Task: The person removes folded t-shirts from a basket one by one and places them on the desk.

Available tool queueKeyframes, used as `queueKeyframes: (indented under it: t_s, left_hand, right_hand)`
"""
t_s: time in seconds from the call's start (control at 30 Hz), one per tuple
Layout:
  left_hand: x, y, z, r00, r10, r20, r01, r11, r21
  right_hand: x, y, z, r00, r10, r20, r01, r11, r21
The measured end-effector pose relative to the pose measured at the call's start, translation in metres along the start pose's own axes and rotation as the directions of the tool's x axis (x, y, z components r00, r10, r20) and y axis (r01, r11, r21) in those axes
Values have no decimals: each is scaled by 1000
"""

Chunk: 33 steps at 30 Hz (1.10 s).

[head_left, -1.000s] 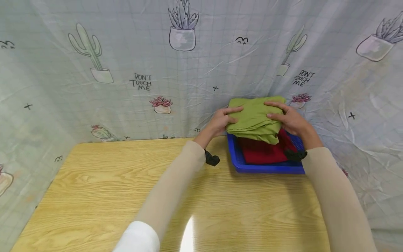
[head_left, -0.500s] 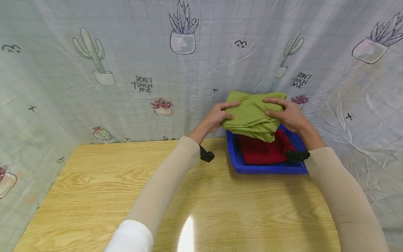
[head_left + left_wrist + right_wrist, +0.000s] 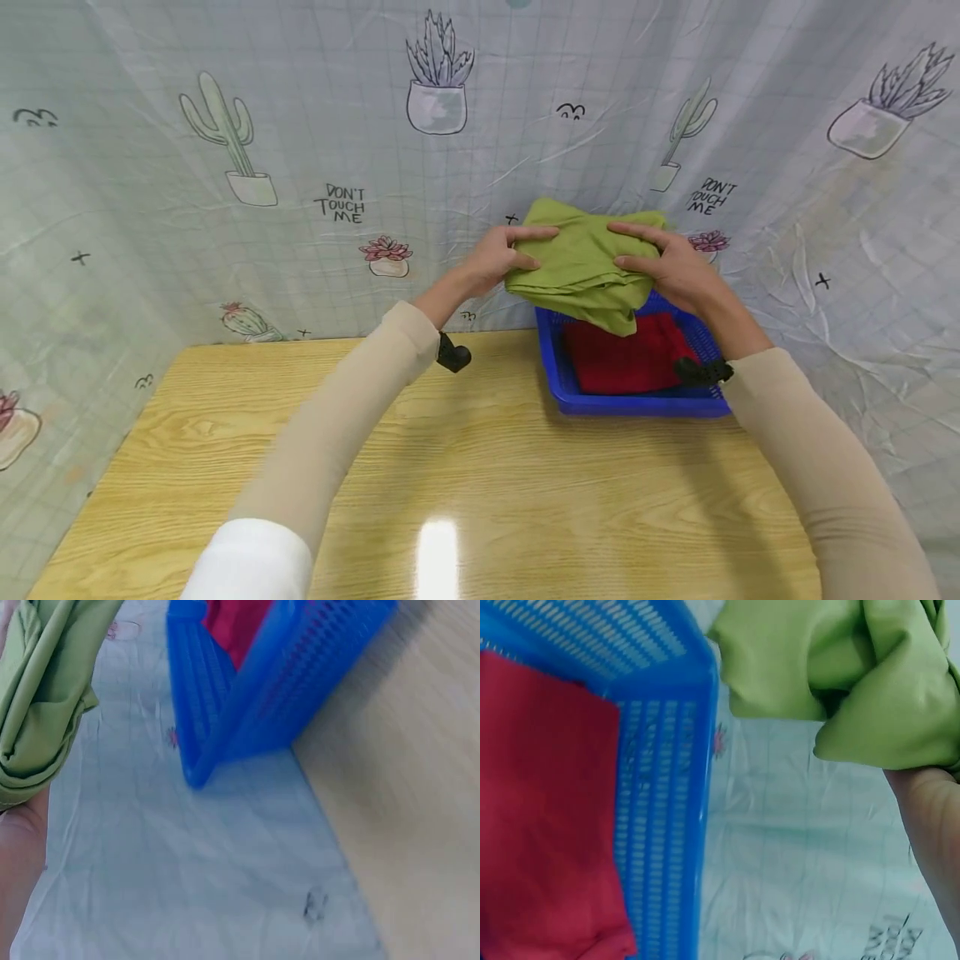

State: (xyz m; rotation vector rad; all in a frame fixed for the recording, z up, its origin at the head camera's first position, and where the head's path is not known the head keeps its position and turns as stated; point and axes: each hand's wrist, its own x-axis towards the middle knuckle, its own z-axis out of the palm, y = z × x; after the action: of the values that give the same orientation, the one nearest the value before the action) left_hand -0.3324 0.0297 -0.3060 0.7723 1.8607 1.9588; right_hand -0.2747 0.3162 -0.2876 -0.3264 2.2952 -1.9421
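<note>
On the wooden table (image 3: 540, 483), at the far right: the blue basket (image 3: 637, 407). Above its back left part, lifted apart from the rim: the green cloth (image 3: 585, 257), folded into a thick, rumpled bundle. Probably light, soft, not fragile, hardly slippery, but apt to sag or unfold at the loose front corner; best taken at both sides, with every layer caught together. Inside the basket: the red cloth (image 3: 622, 358). Clamped on the green cloth's sides, thumbs on top: the left hand (image 3: 495, 257) and the right hand (image 3: 678, 267). Compared with a second ago: raised and shifted leftward, with more red uncovered below.
</note>
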Motion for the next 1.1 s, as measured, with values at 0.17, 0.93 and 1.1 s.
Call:
queueKeyframes:
  t_s: [0.17, 0.93, 1.1]
  left_hand:
    - [-12, 25, -24, 999, 20, 41, -27, 982, 185]
    - [-112, 38, -81, 990, -84, -115, 96, 990, 104]
    - [-123, 30, -86, 985, -48, -168, 62, 995, 79]
  right_hand:
    - [7, -9, 21, 999, -42, 30, 41, 998, 43]
    - [34, -11, 111, 959, -242, 146, 258, 960, -107]
    - [35, -7, 126, 960, -266, 85, 270, 962, -32]
